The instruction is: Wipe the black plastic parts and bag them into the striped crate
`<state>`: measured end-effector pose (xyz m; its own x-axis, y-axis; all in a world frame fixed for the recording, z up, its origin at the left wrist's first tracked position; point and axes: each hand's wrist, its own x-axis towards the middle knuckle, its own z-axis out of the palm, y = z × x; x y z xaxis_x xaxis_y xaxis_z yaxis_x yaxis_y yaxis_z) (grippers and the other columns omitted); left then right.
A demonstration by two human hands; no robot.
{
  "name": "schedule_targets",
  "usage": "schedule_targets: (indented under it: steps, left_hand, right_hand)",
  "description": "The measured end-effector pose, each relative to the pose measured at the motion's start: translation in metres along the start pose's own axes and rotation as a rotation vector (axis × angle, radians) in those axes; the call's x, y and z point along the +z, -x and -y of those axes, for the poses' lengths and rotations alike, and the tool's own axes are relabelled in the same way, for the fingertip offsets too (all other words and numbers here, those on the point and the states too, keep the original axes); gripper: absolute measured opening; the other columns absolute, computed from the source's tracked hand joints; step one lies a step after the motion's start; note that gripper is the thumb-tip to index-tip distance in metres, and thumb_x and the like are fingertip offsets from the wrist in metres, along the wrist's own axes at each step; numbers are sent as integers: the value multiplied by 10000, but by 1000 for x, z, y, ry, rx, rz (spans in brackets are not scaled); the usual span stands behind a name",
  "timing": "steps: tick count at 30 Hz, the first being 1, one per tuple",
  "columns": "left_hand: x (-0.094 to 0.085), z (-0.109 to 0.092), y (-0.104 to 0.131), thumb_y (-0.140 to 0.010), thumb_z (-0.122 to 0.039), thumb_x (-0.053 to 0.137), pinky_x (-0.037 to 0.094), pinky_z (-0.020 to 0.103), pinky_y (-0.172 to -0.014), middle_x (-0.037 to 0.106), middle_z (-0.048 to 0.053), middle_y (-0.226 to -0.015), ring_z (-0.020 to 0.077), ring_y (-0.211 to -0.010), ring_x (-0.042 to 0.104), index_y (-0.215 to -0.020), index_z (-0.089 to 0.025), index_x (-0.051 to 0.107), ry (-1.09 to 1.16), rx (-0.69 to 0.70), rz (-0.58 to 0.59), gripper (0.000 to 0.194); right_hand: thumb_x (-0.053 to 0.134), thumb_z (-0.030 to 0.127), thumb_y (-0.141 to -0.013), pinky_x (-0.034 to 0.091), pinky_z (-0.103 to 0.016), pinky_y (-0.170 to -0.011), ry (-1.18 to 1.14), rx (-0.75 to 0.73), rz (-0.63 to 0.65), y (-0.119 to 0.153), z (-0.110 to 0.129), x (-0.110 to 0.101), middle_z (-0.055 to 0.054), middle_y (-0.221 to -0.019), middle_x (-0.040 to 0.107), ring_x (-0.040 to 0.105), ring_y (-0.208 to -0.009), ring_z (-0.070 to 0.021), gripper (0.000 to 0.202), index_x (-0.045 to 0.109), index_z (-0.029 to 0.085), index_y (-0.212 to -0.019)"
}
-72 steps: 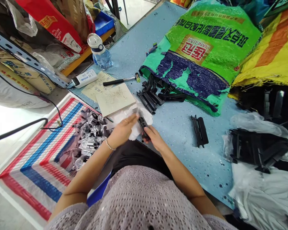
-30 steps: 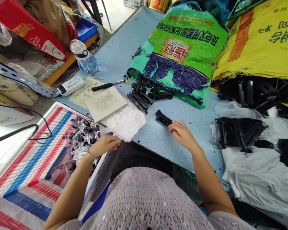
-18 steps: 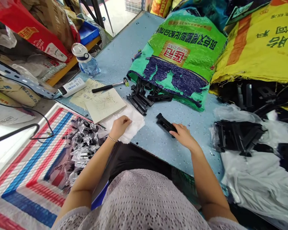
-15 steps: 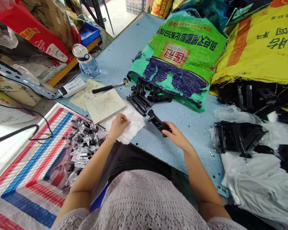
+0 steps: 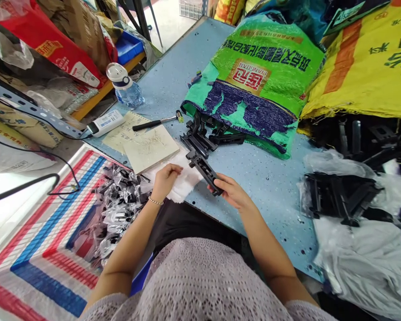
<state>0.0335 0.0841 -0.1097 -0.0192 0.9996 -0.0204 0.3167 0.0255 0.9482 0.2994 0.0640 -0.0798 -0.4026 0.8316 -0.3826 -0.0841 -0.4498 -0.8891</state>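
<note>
My right hand [image 5: 232,191] grips the lower end of a black plastic bracket-like part [image 5: 203,168], long and slotted, with a wider head tilted up to the left. Thin white plastic bags [image 5: 183,189] lie in a flat pile at the table's near edge. Over their left side is my left hand [image 5: 165,180], its fingers curled and pressed together; whatever they may pinch is too thin to make out. Just beyond the held part, several similar black parts [image 5: 198,140] spill from the mouth of a green woven sack [image 5: 254,67].
A hammer [image 5: 157,122] and a cardboard pad [image 5: 150,149] lie left on the blue table [image 5: 254,165], near a water bottle [image 5: 125,87]. Lower left, a striped bag [image 5: 63,236] holds bagged parts [image 5: 120,214]. More black parts [image 5: 341,194] sit right, by a yellow sack [image 5: 357,67].
My right hand has brought the black part left and nearer, over the plastic bags. My left hand's fingers have lifted slightly from the pile. The view has shifted a little.
</note>
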Motion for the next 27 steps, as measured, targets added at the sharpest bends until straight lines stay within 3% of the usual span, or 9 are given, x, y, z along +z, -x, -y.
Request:
schedule_targets:
  steps: [4, 8, 12, 15, 19, 21, 23, 25, 27]
  left_hand:
    - [1, 0, -1, -834, -138, 534, 552, 347, -895, 727, 85, -1040, 207, -947, 690, -964, -183, 714, -341, 136, 85, 227]
    - [-8, 2, 0, -823, -114, 551, 575, 343, -855, 686, 123, -1210, 185, -839, 688, -1192, -156, 673, -489, 110, 74, 391]
    - [-9, -4, 12, -857, -109, 522, 579, 390, -946, 558, 171, -1440, 243, -1049, 697, -1415, -162, 537, -630, 183, 84, 561]
    - [2, -13, 26, -886, -68, 451, 590, 392, -960, 490, 172, -1520, 283, -1211, 652, -1522, -194, 416, -713, 276, 109, 650]
    - [12, -20, 44, -891, -17, 390, 610, 375, -942, 406, 161, -1593, 300, -1311, 595, -1614, -258, 207, -723, 394, 129, 784]
    - [14, -21, 52, -894, -16, 385, 605, 384, -963, 356, 183, -1618, 312, -1361, 551, -1632, -253, 88, -700, 451, 138, 831]
    - [17, -22, 58, -900, -22, 381, 588, 390, -999, 339, 191, -1625, 307, -1365, 548, -1634, -254, 42, -649, 531, 216, 841]
    - [21, -23, 62, -900, -22, 373, 579, 396, -1016, 367, 180, -1614, 290, -1320, 592, -1631, -267, 67, -593, 613, 338, 829]
    - [25, -26, 63, -887, -30, 393, 579, 417, -1018, 407, 179, -1589, 287, -1281, 623, -1624, -258, 115, -550, 658, 405, 820]
  right_hand:
    - [672, 499, -868, 533, -348, -841, -140, 41, 175, -6, -6, 12, -103, -1152, 706, 658, -912, -198, 472, 662, 208, -1239]
    - [677, 381, -854, 488, -449, -980, 492, -46, -34, 0, -13, 8, -109, -1221, 677, 627, -1083, -270, 521, 603, 221, -1345]
    - [644, 349, -876, 445, -507, -1027, 938, -154, -150, 10, -10, 11, -126, -1233, 656, 587, -1178, -330, 518, 582, 234, -1377]
    - [685, 379, -851, 508, -452, -954, 711, -125, -111, 3, -11, 21, -87, -1190, 673, 636, -1083, -281, 555, 553, 275, -1380]
    - [621, 555, -870, 560, -331, -621, -117, 95, 16, -19, -23, 34, -65, -957, 700, 630, -739, -191, 517, 565, 229, -1267]
    - [600, 605, -867, 547, -311, -567, -361, 144, 72, -26, -30, 41, -72, -942, 705, 603, -681, -172, 500, 590, 216, -1182]
    - [640, 549, -862, 576, -326, -640, -363, 111, 11, -27, -35, 51, -55, -1005, 707, 636, -749, -179, 503, 559, 245, -1254]
    - [635, 465, -890, 581, -385, -868, -201, -4, -110, -22, -35, 60, -46, -1142, 688, 664, -986, -211, 526, 500, 283, -1365]
    - [593, 423, -927, 451, -443, -1111, 46, -122, -149, -12, -31, 68, -64, -1292, 633, 577, -1243, -242, 503, 501, 270, -1397]
